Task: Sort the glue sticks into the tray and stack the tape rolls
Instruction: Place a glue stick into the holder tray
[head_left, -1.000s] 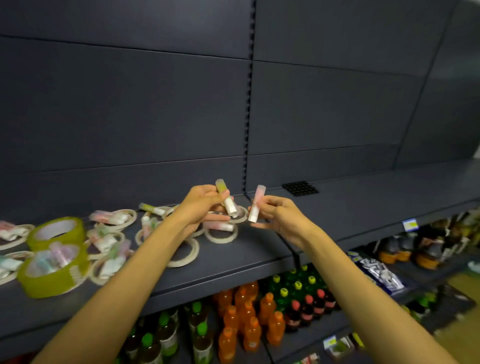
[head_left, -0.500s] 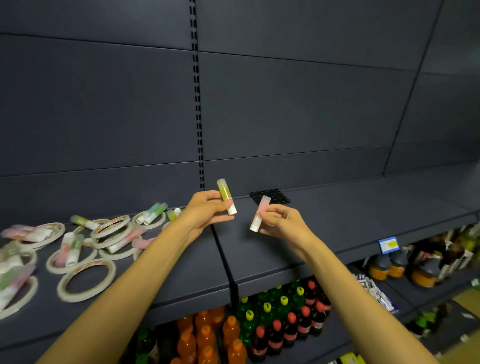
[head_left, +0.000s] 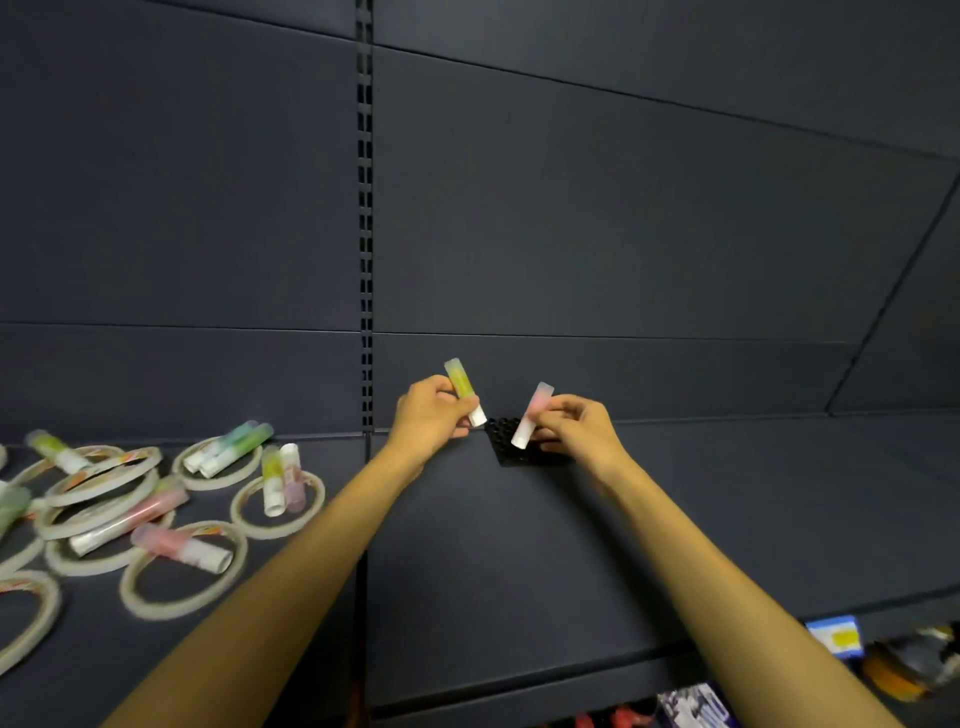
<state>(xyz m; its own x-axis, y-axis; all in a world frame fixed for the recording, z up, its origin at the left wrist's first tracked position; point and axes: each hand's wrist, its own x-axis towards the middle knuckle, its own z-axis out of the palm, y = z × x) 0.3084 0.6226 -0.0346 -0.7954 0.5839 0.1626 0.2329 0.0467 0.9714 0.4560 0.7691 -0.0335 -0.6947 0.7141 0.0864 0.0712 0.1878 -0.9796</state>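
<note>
My left hand (head_left: 428, 418) grips a yellow-green glue stick (head_left: 464, 389), white end down, just left of a small black holed tray (head_left: 506, 441) at the back of the dark shelf. My right hand (head_left: 574, 428) holds a pink glue stick (head_left: 531, 415) tilted over the tray, its white end close to the holes. Whether it touches the tray I cannot tell. At the left lie several white tape rolls (head_left: 179, 571) with several glue sticks (head_left: 179, 548) scattered on and inside them.
The dark shelf (head_left: 675, 545) runs right from the tray. A slotted upright (head_left: 366, 218) divides the back panel. Below the shelf's front edge show a blue price tag (head_left: 836, 636) and packaged goods (head_left: 904, 665) on the lower shelf.
Both hands have carried their glue sticks forward and right, from over the tape rolls to the black tray. The view has shifted right, so the rolls now sit at the far left.
</note>
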